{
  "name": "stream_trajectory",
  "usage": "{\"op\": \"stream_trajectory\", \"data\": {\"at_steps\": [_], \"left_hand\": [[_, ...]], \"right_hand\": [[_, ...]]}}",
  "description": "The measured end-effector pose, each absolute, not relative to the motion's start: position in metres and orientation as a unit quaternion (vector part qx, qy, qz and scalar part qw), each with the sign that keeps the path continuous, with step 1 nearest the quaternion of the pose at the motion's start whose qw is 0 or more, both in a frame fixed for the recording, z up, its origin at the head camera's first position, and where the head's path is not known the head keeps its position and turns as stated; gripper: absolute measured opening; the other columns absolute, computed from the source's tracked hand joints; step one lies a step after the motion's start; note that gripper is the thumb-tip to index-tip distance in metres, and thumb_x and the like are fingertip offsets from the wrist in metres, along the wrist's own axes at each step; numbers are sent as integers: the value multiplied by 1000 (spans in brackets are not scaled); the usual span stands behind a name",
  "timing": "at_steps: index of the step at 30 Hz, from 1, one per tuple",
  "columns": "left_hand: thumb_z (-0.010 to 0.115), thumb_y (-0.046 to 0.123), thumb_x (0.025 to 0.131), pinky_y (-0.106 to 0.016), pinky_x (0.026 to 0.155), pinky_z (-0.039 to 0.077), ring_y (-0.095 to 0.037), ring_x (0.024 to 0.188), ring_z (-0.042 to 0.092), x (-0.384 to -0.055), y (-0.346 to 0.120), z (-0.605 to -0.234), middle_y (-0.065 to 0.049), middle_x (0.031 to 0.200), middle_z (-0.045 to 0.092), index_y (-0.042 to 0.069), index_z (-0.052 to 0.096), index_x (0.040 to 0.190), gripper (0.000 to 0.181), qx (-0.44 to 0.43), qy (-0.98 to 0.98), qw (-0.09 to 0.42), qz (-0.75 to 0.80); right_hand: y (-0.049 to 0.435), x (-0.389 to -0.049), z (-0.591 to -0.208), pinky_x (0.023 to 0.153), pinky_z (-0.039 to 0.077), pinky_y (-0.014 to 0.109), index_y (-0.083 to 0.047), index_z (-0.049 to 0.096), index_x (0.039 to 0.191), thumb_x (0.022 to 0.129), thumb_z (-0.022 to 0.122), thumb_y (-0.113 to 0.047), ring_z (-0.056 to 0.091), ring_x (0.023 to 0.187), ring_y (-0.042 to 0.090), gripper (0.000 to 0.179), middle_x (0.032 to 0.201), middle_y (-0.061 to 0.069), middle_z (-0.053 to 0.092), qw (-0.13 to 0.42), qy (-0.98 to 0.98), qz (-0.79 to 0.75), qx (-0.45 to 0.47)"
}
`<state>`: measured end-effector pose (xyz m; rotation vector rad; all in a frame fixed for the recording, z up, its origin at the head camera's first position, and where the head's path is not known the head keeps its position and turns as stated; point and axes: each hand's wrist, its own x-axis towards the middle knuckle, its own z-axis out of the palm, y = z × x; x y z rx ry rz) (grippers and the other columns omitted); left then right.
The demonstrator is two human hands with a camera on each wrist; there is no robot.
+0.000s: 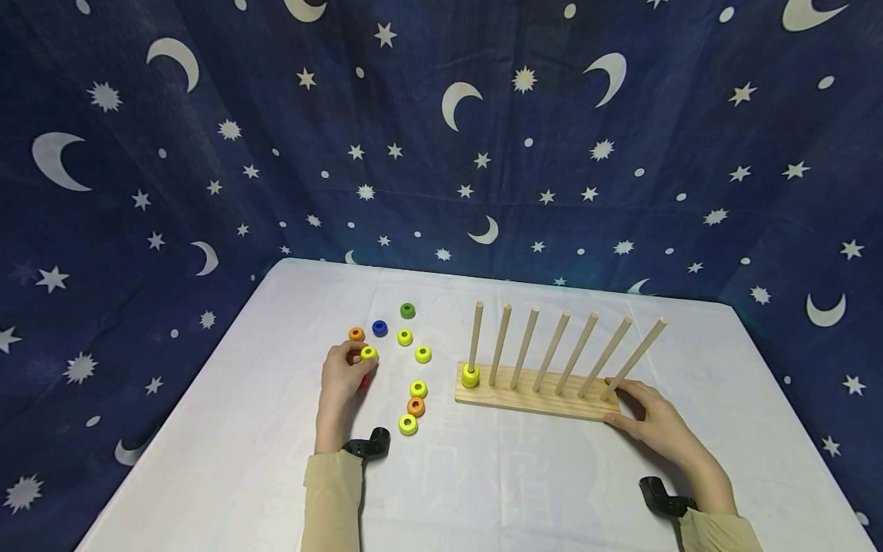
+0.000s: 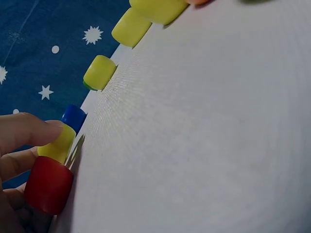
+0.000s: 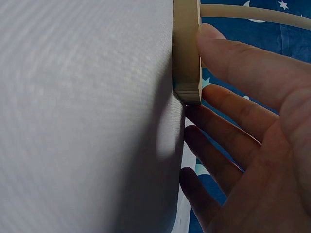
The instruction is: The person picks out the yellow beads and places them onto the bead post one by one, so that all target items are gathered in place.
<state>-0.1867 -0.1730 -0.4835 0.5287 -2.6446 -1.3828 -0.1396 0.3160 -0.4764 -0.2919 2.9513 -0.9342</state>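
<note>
My left hand (image 1: pixel 341 376) pinches a yellow ring bead (image 1: pixel 369 353) low over the white table. Close under that hand a red bead (image 2: pixel 48 185) shows in the left wrist view, mostly hidden from the head view. An orange bead (image 1: pixel 356 334) and a blue bead (image 1: pixel 379 328) lie just beyond the fingers. On the right stands a wooden peg rack (image 1: pixel 538 400) with a row of several upright pegs. Its leftmost peg carries yellow beads (image 1: pixel 471 376). My right hand (image 1: pixel 655 425) holds the rack's right end, thumb at the front edge and fingers at the back.
Between left hand and rack lie a green bead (image 1: pixel 408 310), several yellow beads (image 1: pixel 423 354) and another orange bead (image 1: pixel 415 406). A dark blue cloth (image 1: pixel 414 176) with moons and stars hangs behind the white table (image 1: pixel 524 491). Black wrist cameras (image 1: pixel 372 445) sit on both wrists.
</note>
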Motion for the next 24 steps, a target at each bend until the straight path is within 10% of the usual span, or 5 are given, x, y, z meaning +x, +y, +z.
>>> {"op": "stream_trajectory", "data": {"at_steps": [24], "left_hand": [[68,16,84,-23,70,44,-24,93,58,-186,-174,-474,-16,103,64,2,60,119,38,187,-855,66,-479]], "right_hand": [[316,-139,-477,101,29,69,-1,51,134,81,75,-33,38,129,51,66,135,26,51,16,948,-305,-94]]}}
